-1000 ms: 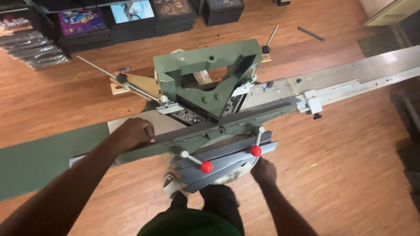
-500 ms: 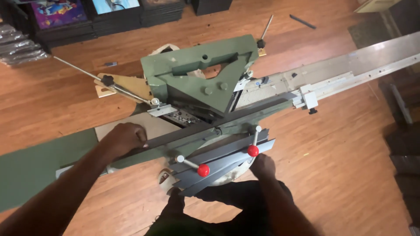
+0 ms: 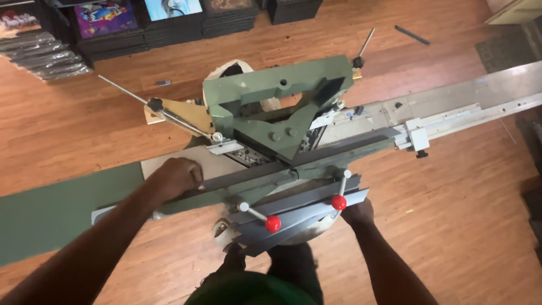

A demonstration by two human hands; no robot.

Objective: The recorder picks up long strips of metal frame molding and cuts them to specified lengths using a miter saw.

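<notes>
1. A person stands over a green mitre-cutting machine (image 3: 276, 107) on a wooden floor (image 3: 463, 214), seen from a head-worn camera looking straight down.
2. The left hand (image 3: 176, 177) lies knuckles-up on the left end of a long dark grey strip of moulding (image 3: 293, 164), which runs across the machine's bed from near left towards far right; the fingers curl over the strip's far edge, pressing it down against the bed.
3. The right hand (image 3: 357, 213) is at the machine's near edge, just beside the right red-knobbed lever (image 3: 339, 201); its fingers are hidden under a stack of grey strips (image 3: 293, 212), so whether they grip anything cannot be told.
4. A second red-knobbed lever (image 3: 272, 223) stands free, near the middle, between the two hands.
5. A long metal measuring rail (image 3: 480, 107) with a sliding stop (image 3: 418, 138) stretches off to the right.
6. Framed pictures (image 3: 107, 22) are stacked at the far left, well apart from the work.
7. Judged from the pose, the step in hand is seating the strip under the cutting head, the left hand steadying it.
8. The next move would call for a firm hold on the strip and fingers kept clear of the blades in the middle.
</notes>
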